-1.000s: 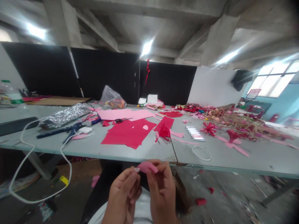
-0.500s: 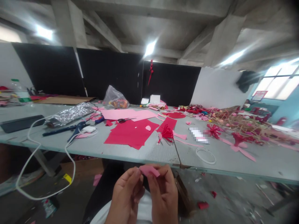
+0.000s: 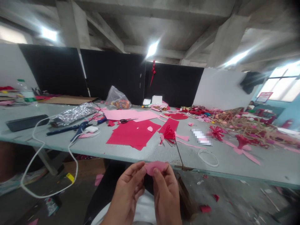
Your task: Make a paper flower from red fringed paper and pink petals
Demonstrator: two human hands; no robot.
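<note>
With the hands as the clock's centre and twelve straight ahead, one pink petal-shaped piece is held at the centre, just short of the table edge. Its left end is pinched between thumb and fingers of the left hand; its right side is pressed by the thumb of the right hand against the fingers behind. Both grips are narrow.

The step in hand is judged to be the shaping of this piece, and an even pinch at both ends seems called for next, so that creasing is avoided.

At eleven o'clock, red sheets are overlapped, at least two, with one small pink scrap on them; beyond lie pink sheets, apparently two, on which one pair of black scissors is partly rested. Three red fringed flowers are counted: one at one o'clock, one at two, one at half past two. At ten, one silver roll and one blue glue gun, seemingly, are seen.
</note>
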